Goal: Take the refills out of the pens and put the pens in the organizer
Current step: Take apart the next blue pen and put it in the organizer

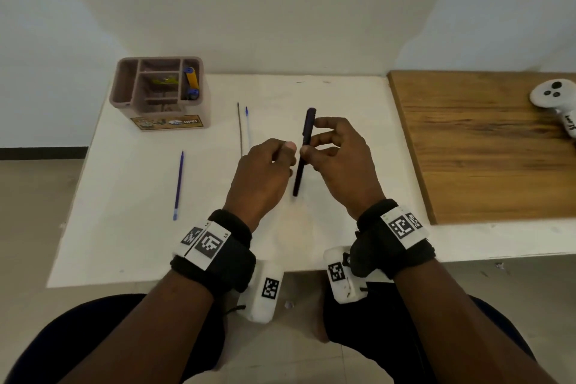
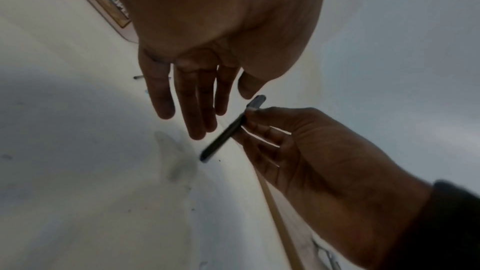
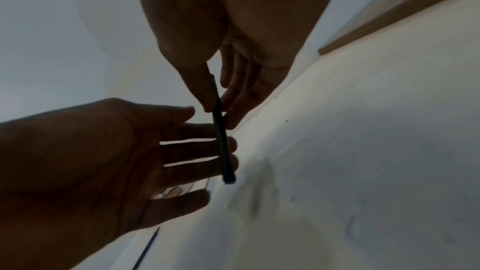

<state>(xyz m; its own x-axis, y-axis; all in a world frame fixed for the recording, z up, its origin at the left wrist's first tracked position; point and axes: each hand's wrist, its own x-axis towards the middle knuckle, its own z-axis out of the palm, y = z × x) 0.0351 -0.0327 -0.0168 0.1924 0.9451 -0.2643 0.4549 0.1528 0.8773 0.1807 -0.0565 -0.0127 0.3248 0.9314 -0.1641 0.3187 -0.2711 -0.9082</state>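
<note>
My right hand pinches a dark purple pen between thumb and fingers and holds it above the white table, its tip pointing down towards me. In the right wrist view the pen hangs below that hand. My left hand hovers just left of the pen with straight fingers and holds nothing. The pink organizer stands at the back left, with a yellow and blue pen in its right compartment. Three refills lie on the table: a dark one, a clear blue-tipped one and a blue one.
A wooden board covers the table's right part, and a white game controller rests on its far right. The table's front edge runs just under my wrists. A white wall stands behind the table.
</note>
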